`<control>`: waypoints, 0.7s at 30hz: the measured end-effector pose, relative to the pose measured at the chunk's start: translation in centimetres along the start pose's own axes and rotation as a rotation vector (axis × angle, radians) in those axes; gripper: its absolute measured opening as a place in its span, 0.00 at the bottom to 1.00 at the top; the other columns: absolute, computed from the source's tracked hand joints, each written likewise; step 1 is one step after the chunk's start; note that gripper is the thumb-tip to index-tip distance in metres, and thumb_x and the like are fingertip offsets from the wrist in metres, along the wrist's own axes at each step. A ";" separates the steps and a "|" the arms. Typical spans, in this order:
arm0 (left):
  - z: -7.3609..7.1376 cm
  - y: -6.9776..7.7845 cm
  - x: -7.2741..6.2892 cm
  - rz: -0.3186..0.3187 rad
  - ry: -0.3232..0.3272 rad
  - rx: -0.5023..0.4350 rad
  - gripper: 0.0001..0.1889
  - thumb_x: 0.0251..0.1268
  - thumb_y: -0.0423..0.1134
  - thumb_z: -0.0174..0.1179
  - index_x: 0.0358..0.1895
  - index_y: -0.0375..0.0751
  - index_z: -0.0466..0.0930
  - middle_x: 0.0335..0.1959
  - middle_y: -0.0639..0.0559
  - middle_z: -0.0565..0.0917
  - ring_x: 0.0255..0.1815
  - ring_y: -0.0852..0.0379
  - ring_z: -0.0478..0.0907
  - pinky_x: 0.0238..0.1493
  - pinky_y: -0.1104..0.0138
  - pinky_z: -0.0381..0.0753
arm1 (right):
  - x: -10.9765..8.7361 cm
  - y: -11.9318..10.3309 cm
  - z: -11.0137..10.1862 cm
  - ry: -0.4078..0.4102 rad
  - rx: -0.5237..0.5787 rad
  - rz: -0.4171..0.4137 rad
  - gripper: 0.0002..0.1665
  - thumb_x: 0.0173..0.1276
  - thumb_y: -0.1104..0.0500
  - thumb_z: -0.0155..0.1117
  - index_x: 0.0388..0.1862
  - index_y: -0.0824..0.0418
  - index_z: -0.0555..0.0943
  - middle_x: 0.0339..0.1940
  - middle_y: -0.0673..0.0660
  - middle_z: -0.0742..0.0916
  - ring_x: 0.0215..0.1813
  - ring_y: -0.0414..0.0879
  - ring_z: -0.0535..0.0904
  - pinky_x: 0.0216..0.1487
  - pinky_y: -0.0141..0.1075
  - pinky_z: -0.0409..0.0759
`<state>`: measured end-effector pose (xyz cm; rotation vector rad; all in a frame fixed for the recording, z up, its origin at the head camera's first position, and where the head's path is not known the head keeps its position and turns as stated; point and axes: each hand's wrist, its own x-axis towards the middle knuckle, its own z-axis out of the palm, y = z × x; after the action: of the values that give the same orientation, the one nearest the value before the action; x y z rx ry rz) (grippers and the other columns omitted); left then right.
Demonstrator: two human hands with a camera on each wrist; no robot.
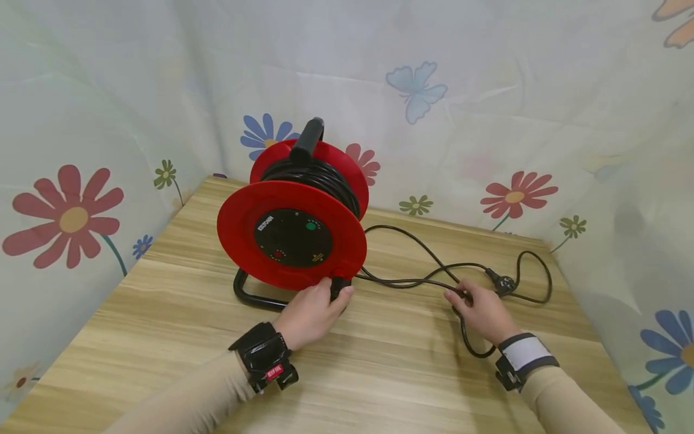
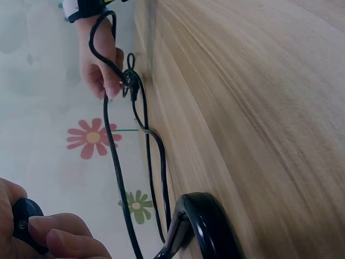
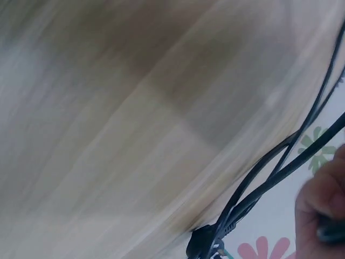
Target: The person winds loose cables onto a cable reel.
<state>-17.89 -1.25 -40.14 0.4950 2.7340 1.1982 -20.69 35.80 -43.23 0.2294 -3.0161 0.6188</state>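
Observation:
A red cable reel (image 1: 287, 241) with black cable (image 1: 320, 178) wound on its drum stands tilted on the table. My left hand (image 1: 311, 313) grips the black crank knob (image 1: 338, 288) at the disc's lower right edge; the knob (image 2: 24, 224) also shows between thumb and fingers in the left wrist view. To the right, my right hand (image 1: 485, 310) pinches the loose black cord (image 1: 412, 281), which runs out from the reel. Just beyond that hand lies the black plug (image 1: 504, 284), seen too as a dark plug (image 3: 202, 241) in the right wrist view.
Loops of cord (image 1: 544, 265) lie at the right end of the wooden table (image 1: 379, 374). The reel's black tube stand (image 1: 260, 299) rests on the wood, with a black carry handle (image 1: 307, 141) on top. A flower-patterned curtain (image 1: 488, 108) hangs behind and at both sides.

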 end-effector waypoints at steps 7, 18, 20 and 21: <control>0.1 -1.6 -0.3 -0.026 0.023 0.027 0.23 0.73 0.61 0.45 0.37 0.41 0.70 0.22 0.50 0.70 0.24 0.54 0.70 0.26 0.63 0.69 | -0.1 -0.4 1.1 0.129 -0.301 -0.185 0.25 0.60 0.36 0.66 0.32 0.56 0.73 0.20 0.47 0.76 0.15 0.39 0.65 0.15 0.36 0.63; 0.1 -3.1 -0.8 -0.034 0.024 0.035 0.24 0.72 0.62 0.44 0.37 0.42 0.70 0.23 0.50 0.70 0.28 0.53 0.71 0.32 0.62 0.70 | 0.0 -1.1 1.9 0.009 -0.142 -0.152 0.22 0.76 0.40 0.45 0.30 0.53 0.69 0.16 0.48 0.69 0.18 0.42 0.66 0.21 0.38 0.65; 0.0 -3.2 -0.9 -0.041 0.024 0.032 0.24 0.72 0.63 0.45 0.36 0.42 0.69 0.22 0.50 0.70 0.28 0.53 0.72 0.32 0.62 0.70 | 0.1 -1.0 2.1 0.015 -0.119 -0.175 0.20 0.78 0.42 0.43 0.30 0.53 0.69 0.16 0.47 0.68 0.19 0.41 0.66 0.23 0.38 0.66; 0.0 -3.3 -0.9 -0.045 0.024 0.031 0.25 0.71 0.63 0.45 0.36 0.42 0.69 0.22 0.50 0.70 0.27 0.53 0.72 0.32 0.62 0.70 | 0.1 -1.0 2.1 0.023 -0.116 -0.185 0.20 0.78 0.42 0.43 0.30 0.53 0.69 0.16 0.47 0.68 0.19 0.41 0.66 0.23 0.38 0.66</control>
<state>-17.86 -3.67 -42.59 0.4229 2.7720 1.1613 -20.66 34.04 -44.79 0.4838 -2.9499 0.4262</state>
